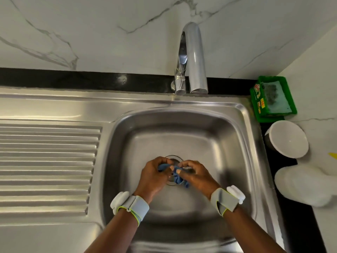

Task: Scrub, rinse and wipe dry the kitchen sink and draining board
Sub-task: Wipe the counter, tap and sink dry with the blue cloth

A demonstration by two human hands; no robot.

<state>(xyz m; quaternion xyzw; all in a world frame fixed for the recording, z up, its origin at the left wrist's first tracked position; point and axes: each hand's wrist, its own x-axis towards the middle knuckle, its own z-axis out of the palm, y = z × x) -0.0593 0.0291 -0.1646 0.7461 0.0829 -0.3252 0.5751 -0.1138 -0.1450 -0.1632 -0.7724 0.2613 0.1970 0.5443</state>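
The stainless steel sink (228, 143) fills the middle of the view, with its ribbed draining board (47, 161) to the left. Over the drain (173, 157) my left hand (153, 178) and my right hand (197, 178) both grip a small crumpled blue cloth (177, 175), bunched between the fingers of the two hands. Part of the cloth hangs below my right hand. The chrome tap (193, 59) stands at the back of the basin, and no water runs from it. Both wrists carry grey bands.
A green tray (290, 99) holding a scouring pad and a soap bar sits at the back right corner. A white bowl (288, 139) and a white bottle (306, 187) lie on the right counter. A marble wall rises behind.
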